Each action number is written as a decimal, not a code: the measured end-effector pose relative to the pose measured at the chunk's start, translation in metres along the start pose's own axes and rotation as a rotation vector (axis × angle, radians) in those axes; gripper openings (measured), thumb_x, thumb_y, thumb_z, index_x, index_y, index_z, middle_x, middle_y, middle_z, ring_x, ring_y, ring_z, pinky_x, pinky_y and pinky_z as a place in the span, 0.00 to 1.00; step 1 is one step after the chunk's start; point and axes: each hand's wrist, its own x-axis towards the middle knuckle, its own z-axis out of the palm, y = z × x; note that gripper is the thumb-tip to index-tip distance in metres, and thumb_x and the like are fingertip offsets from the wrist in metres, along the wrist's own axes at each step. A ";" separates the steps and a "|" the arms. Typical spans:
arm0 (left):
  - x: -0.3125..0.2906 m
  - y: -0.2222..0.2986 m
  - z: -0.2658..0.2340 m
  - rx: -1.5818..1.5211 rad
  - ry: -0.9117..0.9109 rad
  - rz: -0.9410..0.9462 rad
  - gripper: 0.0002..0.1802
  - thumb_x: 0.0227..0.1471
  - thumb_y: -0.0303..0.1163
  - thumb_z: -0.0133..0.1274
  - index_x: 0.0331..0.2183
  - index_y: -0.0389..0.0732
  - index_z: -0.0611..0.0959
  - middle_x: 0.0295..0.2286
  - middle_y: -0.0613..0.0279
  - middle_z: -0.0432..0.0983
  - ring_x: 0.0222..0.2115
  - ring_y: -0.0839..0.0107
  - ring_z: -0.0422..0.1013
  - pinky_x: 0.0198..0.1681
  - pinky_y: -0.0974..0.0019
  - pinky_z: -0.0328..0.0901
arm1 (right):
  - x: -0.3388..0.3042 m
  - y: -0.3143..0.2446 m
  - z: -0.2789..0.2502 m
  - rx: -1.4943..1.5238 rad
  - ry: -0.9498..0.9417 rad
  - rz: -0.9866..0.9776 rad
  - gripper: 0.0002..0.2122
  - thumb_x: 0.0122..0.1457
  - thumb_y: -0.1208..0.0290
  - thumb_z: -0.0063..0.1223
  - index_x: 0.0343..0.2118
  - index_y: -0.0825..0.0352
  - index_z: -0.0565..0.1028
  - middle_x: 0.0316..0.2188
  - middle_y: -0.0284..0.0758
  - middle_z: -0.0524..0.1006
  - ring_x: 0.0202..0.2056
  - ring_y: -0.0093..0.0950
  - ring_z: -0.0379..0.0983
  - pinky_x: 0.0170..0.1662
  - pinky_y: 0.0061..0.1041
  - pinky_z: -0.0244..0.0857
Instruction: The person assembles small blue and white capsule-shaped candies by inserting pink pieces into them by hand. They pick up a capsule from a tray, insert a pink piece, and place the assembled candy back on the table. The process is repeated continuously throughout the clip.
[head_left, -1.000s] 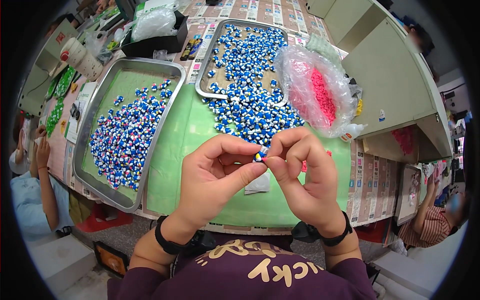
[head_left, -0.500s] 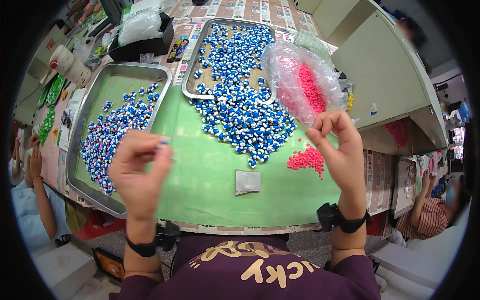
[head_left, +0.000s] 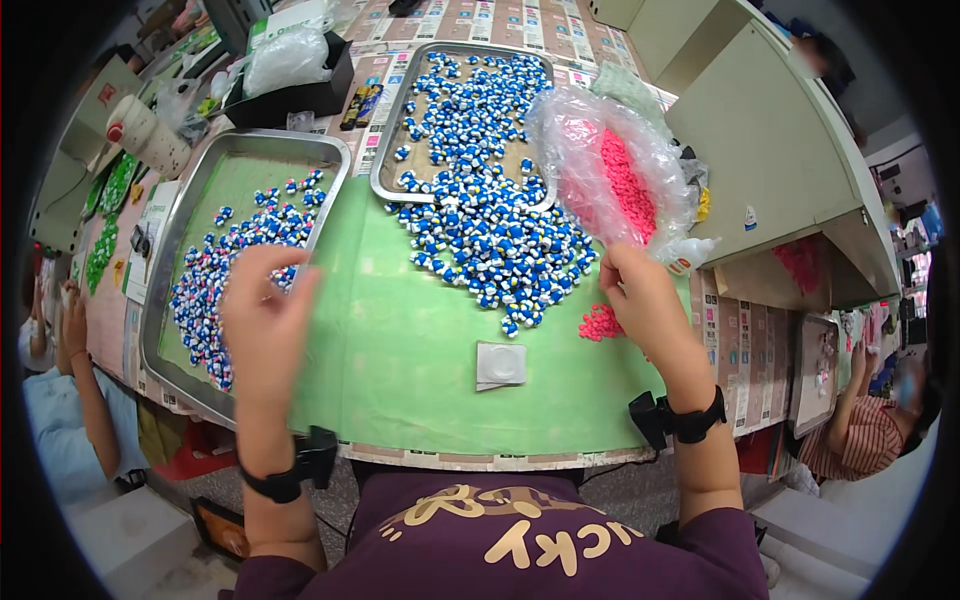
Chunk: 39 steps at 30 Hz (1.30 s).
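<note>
My left hand (head_left: 262,315) is over the right side of the left metal tray (head_left: 345,160), smeared by motion, so I cannot tell if its curled fingers hold anything. In that tray lie many small blue-and-white figures (head_left: 205,300), several with pink bits. My right hand (head_left: 645,300) is bent over the small pile of pink pieces (head_left: 598,324), its thumb and forefinger close together; anything between them is too small to make out. Between my hands a heap of blue-and-white figures (head_left: 500,250) spreads over the green mat (head_left: 400,400), spilling from the far metal tray (head_left: 378,165).
A clear plastic bag (head_left: 570,190) of pink pieces lies far right, with a small white bottle (head_left: 692,252) beside it. A white square pad (head_left: 500,365) rests mid-mat. A pale cabinet (head_left: 770,130) borders the right. People sit at both sides.
My left hand has moved left over the tray; the small blue-and-white piece in its fingers no longer shows. My right hand has come down to the loose pink pile, uncovering the white bottle.
</note>
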 end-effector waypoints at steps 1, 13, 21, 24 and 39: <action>0.001 0.011 0.014 -0.057 -0.111 0.051 0.10 0.45 0.22 0.60 0.34 0.37 0.80 0.31 0.65 0.72 0.20 0.79 0.62 0.22 0.75 0.58 | 0.000 -0.001 0.001 -0.009 0.006 -0.009 0.04 0.49 0.85 0.48 0.26 0.71 0.66 0.23 0.45 0.70 0.28 0.44 0.69 0.31 0.35 0.62; 0.013 0.025 0.089 0.050 -0.586 0.229 0.10 0.41 0.21 0.59 0.30 0.36 0.76 0.31 0.56 0.71 0.32 0.57 0.71 0.35 0.58 0.65 | 0.000 -0.005 -0.001 0.192 0.053 -0.029 0.06 0.50 0.86 0.49 0.26 0.70 0.65 0.22 0.38 0.71 0.26 0.35 0.70 0.31 0.30 0.64; 0.013 0.045 0.060 -0.404 -0.534 0.023 0.09 0.47 0.21 0.58 0.34 0.38 0.81 0.31 0.60 0.72 0.33 0.68 0.73 0.35 0.66 0.69 | -0.012 -0.080 -0.023 0.922 0.020 -0.053 0.10 0.56 0.85 0.52 0.28 0.64 0.63 0.32 0.33 0.72 0.36 0.22 0.69 0.41 0.23 0.65; 0.002 0.063 0.047 -0.840 -0.619 -0.100 0.09 0.50 0.23 0.58 0.37 0.37 0.83 0.33 0.64 0.71 0.34 0.77 0.71 0.35 0.72 0.70 | -0.012 -0.095 -0.020 1.035 -0.022 -0.118 0.11 0.56 0.84 0.54 0.28 0.63 0.62 0.34 0.34 0.73 0.38 0.23 0.68 0.44 0.24 0.63; -0.016 0.086 0.048 -1.219 -0.745 -0.333 0.03 0.53 0.23 0.56 0.32 0.34 0.81 0.35 0.61 0.72 0.30 0.77 0.70 0.26 0.75 0.68 | -0.016 -0.110 -0.011 0.912 0.023 -0.278 0.12 0.54 0.88 0.54 0.28 0.63 0.64 0.33 0.36 0.74 0.36 0.25 0.70 0.39 0.24 0.65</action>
